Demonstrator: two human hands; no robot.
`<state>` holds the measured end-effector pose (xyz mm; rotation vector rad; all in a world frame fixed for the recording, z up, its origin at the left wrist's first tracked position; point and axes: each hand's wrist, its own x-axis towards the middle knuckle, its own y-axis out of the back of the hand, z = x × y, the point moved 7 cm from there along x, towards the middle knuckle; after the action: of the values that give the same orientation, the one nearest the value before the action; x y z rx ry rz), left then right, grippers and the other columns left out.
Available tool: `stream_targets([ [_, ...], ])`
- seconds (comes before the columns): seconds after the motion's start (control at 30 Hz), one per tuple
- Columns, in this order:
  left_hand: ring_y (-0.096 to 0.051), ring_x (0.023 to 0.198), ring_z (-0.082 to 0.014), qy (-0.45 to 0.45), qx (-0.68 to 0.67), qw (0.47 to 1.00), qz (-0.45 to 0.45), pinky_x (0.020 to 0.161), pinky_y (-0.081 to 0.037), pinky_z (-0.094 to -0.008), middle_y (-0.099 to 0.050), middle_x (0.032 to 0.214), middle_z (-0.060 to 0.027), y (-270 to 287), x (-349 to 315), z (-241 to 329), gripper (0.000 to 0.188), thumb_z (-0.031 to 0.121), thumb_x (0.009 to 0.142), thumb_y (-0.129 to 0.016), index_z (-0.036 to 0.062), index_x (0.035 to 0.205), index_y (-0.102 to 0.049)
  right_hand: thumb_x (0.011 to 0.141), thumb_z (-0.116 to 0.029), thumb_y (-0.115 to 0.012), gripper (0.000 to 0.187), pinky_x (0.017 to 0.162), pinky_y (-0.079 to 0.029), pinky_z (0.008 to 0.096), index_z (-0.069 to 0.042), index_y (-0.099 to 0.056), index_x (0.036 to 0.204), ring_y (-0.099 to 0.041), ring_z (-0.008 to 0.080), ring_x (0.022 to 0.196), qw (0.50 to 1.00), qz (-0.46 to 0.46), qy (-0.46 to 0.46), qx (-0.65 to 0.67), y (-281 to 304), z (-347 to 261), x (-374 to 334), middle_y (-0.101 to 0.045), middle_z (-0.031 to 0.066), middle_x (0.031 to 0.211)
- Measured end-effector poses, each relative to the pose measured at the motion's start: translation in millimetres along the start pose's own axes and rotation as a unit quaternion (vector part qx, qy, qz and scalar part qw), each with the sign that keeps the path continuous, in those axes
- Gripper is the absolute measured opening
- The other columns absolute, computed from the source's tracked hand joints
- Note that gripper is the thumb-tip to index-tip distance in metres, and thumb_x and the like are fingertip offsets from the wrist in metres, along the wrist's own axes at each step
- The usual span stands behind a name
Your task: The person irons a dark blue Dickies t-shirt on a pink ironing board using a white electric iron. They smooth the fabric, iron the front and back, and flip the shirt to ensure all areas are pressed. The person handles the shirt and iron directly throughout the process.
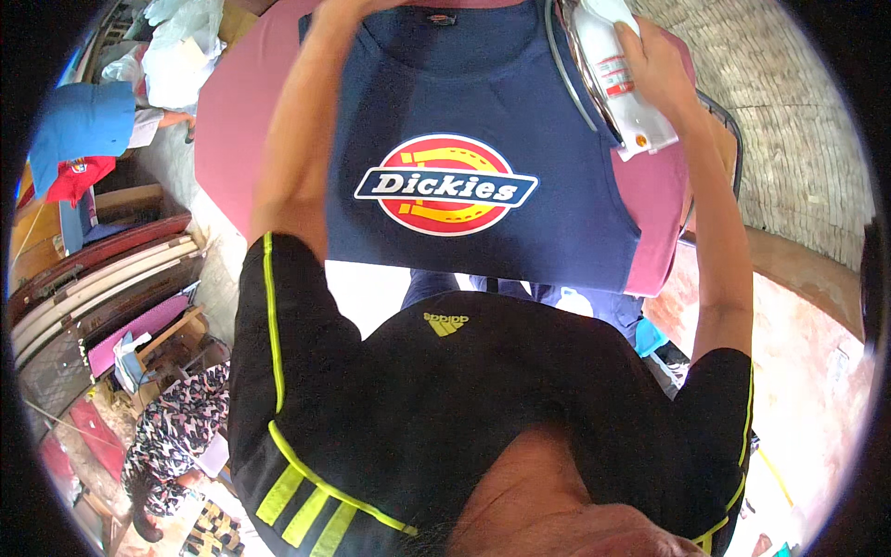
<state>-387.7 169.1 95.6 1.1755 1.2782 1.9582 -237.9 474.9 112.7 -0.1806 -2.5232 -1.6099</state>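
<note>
A navy sleeveless top (520, 102) with a red, yellow and white printed emblem (445, 186) lies spread on a mauve-covered ironing board (227, 121). My right hand (657, 74) grips a white iron (608, 79) that rests at the right shoulder side of the top; its curved metal edge and grey cord run along the fabric. At the upper edge of the view, my left hand (357, 6) reaches past the left shoulder of the top. Its fingers are cut off by the frame, so their pose is hidden.
To the left, a person in a blue shirt (88, 116) and another in patterned clothes (176, 436) are near stacked boards (102, 278). White plastic bags (181, 56) sit at upper left. A woven mat wall (789, 102) stands on the right, beyond the board's dark frame.
</note>
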Motion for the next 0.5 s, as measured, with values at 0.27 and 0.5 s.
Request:
stream_targets([
  [0.27,-0.059,0.113,-0.0368,0.223,0.127,0.966,-0.041,0.093,-0.049,-0.0471,-0.066,0.112,-0.0188,23.0,-126.1,-90.4,0.048,0.04,0.081,-0.077,0.0054,0.112,-0.067,0.101,-0.037,-0.055,0.038,0.082,-0.05,0.0461,-0.002,-0.061,0.115,-0.067,0.0421,0.095,0.988,-0.121,0.016,0.098,5.4,-39.9,-35.0,-0.068,0.0252,0.101],
  [0.5,-0.067,0.091,-0.0363,0.118,-0.084,0.989,-0.009,0.08,-0.052,-0.0424,-0.068,0.095,-0.0203,15.8,-120.1,-108.9,0.034,0.033,0.087,-0.072,0.0026,0.104,-0.068,0.099,-0.039,-0.057,0.04,0.069,-0.052,0.0426,-0.001,-0.062,0.11,-0.067,0.0357,0.074,0.961,-0.125,0.243,0.044,-27.8,-169.5,-16.1,-0.068,0.0208,0.084],
])
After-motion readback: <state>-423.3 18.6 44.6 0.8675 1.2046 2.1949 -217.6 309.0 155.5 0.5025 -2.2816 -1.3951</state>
